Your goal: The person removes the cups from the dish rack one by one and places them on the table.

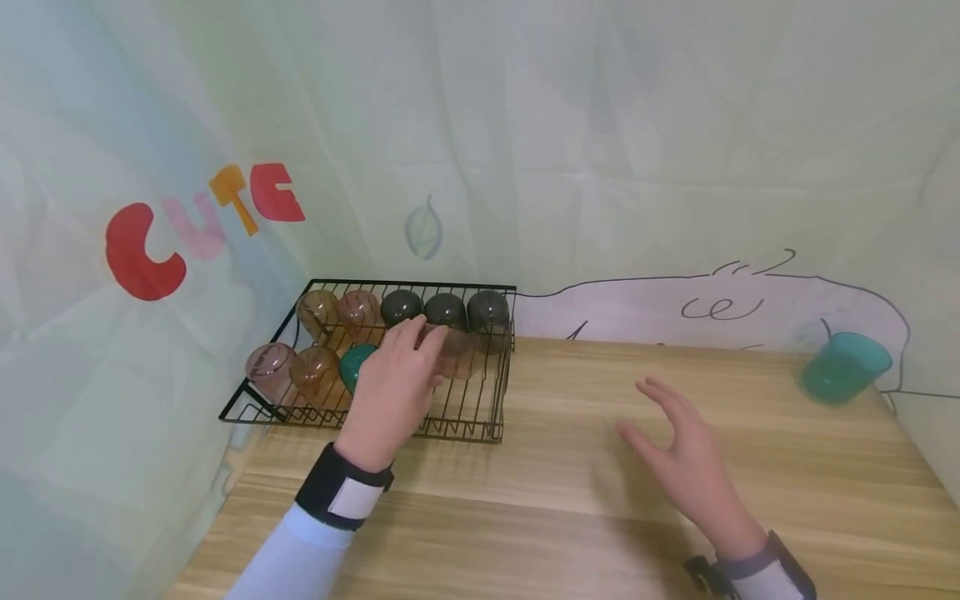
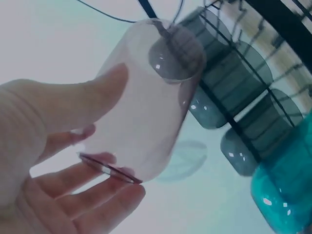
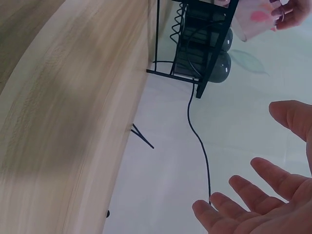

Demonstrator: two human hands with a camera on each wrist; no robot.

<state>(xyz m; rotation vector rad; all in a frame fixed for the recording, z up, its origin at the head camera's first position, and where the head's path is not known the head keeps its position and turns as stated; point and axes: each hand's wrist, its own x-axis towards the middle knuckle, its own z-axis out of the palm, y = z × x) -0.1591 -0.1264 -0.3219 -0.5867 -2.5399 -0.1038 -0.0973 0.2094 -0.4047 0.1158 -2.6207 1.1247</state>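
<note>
My left hand (image 1: 397, 383) holds a clear, faintly pink glass cup (image 2: 146, 112) above the front row of a black wire rack (image 1: 412, 284). In the left wrist view the thumb lies along the cup's side and the other fingers are around its lower end. A teal cup (image 1: 357, 367) stands in the rack left of that hand, partly hidden by it. Behind are several dark grey cups (image 1: 488, 311), base up. Over the table, right of the rack, my right hand (image 1: 690, 462) is held with its fingers spread and nothing in it.
Farther left in the rack are amber cups (image 1: 315, 372) and pink cups (image 1: 270, 367). Another teal cup (image 1: 843, 367) is at the far right of the wooden table (image 1: 540, 492). A printed cloth (image 1: 637, 167) hangs behind and along the left side.
</note>
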